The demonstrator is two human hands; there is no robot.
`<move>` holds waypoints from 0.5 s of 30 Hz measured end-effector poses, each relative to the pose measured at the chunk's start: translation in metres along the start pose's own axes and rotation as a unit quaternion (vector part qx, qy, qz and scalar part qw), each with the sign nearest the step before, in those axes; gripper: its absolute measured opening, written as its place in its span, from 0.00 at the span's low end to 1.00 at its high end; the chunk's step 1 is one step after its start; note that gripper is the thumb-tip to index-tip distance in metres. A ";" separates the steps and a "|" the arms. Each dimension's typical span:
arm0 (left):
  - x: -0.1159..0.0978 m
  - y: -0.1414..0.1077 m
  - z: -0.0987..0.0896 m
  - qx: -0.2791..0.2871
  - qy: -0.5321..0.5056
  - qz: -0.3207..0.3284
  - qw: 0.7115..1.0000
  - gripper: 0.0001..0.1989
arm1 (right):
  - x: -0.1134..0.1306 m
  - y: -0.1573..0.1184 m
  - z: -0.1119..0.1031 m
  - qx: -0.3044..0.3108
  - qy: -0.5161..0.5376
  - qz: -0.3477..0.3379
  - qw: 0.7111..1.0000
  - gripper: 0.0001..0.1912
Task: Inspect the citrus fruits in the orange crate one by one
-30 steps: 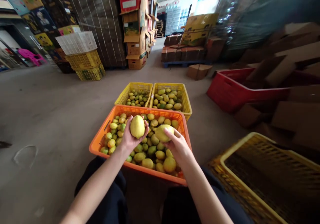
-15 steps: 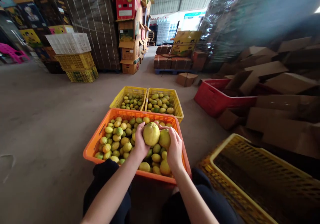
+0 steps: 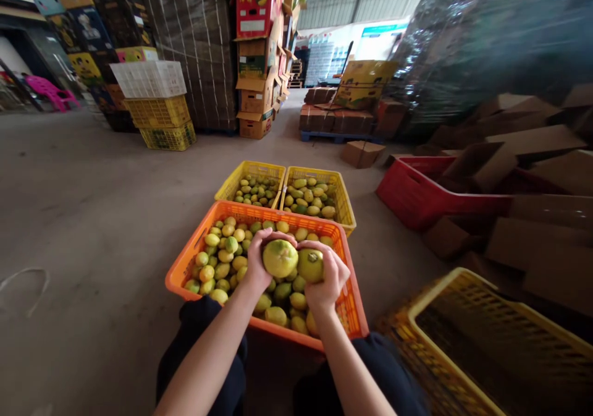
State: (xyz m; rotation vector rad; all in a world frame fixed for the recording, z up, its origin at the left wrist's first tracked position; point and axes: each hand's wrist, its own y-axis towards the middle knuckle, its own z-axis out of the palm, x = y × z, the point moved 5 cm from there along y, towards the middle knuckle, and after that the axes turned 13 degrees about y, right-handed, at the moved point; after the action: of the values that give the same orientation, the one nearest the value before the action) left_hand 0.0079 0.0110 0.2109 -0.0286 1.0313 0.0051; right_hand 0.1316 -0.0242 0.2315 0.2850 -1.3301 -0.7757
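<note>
My left hand [image 3: 257,264] is wrapped round a large yellow-green lemon [image 3: 280,258], its rounded end facing me. In my right hand [image 3: 327,285] is a second, greener lemon [image 3: 311,266], turned so that its stem end shows. The two lemons are side by side, close together, above an orange crate [image 3: 356,301], and my fingertips nearly meet behind them. Loose yellow and green lemons [image 3: 225,256] fill much of that crate, which stands on the floor in front of my knees.
Beyond the orange crate stand two yellow crates [image 3: 319,174] of lemons. At my right is a yellow crate [image 3: 456,275], with a red crate [image 3: 398,193] and piled cardboard [image 3: 542,249] farther out. Stacked boxes [image 3: 254,101] and a loaded pallet [image 3: 340,136] stand farther back.
The right hand has rolled its lemon so the stem end now faces me, and the left lemon has tilted. The whole view has swung slightly left.
</note>
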 end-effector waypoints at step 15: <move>0.007 0.010 -0.008 -0.046 -0.170 -0.054 0.983 0.14 | -0.043 -0.002 0.010 -0.112 0.168 0.288 0.936 0.21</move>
State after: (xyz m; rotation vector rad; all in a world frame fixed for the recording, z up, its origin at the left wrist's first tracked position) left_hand 0.0047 0.0204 0.2007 -0.1631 0.6852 -0.0407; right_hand 0.1193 0.0044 0.2000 -0.1509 -0.9160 -0.3515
